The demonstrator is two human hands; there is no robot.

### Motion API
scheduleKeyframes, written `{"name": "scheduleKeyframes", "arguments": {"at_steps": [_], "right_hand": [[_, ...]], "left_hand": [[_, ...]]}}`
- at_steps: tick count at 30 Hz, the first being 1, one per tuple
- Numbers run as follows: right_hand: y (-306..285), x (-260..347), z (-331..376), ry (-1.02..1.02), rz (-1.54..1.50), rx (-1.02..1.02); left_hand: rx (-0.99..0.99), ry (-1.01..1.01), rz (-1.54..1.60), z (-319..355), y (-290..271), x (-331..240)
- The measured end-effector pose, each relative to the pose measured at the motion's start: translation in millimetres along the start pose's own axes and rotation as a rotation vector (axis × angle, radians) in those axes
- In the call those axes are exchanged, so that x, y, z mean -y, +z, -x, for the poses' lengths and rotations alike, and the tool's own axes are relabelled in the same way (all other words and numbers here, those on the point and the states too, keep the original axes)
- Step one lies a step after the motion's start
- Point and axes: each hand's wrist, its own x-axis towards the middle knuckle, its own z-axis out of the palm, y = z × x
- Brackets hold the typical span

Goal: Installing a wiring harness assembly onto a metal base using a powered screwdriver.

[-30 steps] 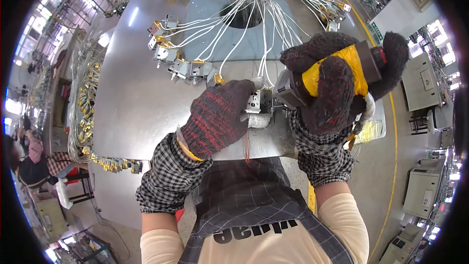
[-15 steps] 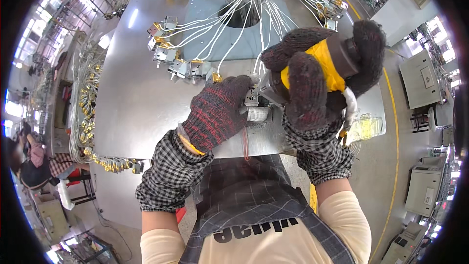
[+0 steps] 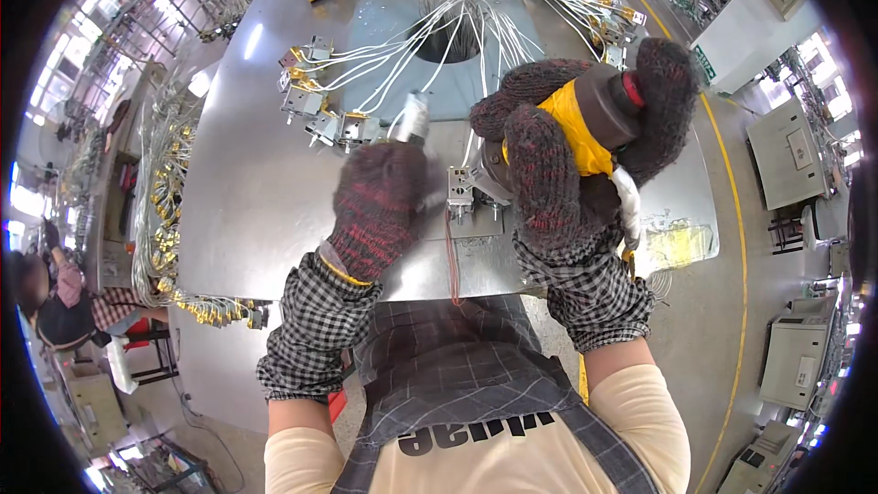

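Observation:
My gloved left hand [image 3: 380, 206], blurred by motion, is closed around a short stick wrapped in white [image 3: 414, 117]. The stick's tip points away from me, over the metal table [image 3: 247, 192]. In my gloved right hand [image 3: 558, 165] is a dark, thick-barrelled hand tool with yellow tape [image 3: 578, 123]. Its grey metal head reaches down beside a small metal block with holes [image 3: 459, 181]; whether they touch is hidden. The block sits on a small plate near the table's front edge. Thin red wires [image 3: 453, 261] hang below it.
White wires [image 3: 416, 32] fan out from a round dark hole [image 3: 448, 41] in the table. Metal connector blocks [image 3: 355, 128] lie in an arc at their ends. A wire bundle with gold ends [image 3: 165, 192] hangs left. Another person [image 3: 69, 302] is at far left.
My left hand has pulled left, away from the metal block, and the white-wrapped stick has swung to point away from me. My right hand with the taped tool has shifted slightly left.

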Motion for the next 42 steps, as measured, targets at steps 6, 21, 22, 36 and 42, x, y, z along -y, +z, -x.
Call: {"name": "scheduleKeyframes", "arguments": {"at_steps": [6,21,22,36,42], "right_hand": [[13.1,6.4,-8.8,0.062,0.121,0.078],[-11.0,22.8,-30.8,0.029,0.132,-0.361],[-10.1,24.8,-27.2,0.060,0.140,-0.328],[18.4,28.0,-7.0,0.266,0.141,-0.282],[5.8,14.3,-10.5,0.034,0.197,-0.018]], "left_hand": [[0.038,-0.021,-0.294,-1.0,-4.0,35.8],[0.078,-0.047,0.460,-27.5,-16.3,-30.9],[0.071,-0.125,0.658,-23.2,-10.7,-23.5],[0.269,-0.074,0.204,-21.7,-20.4,-24.8],[-0.124,0.094,-0.530,-0.4,-29.8,48.3]]}}
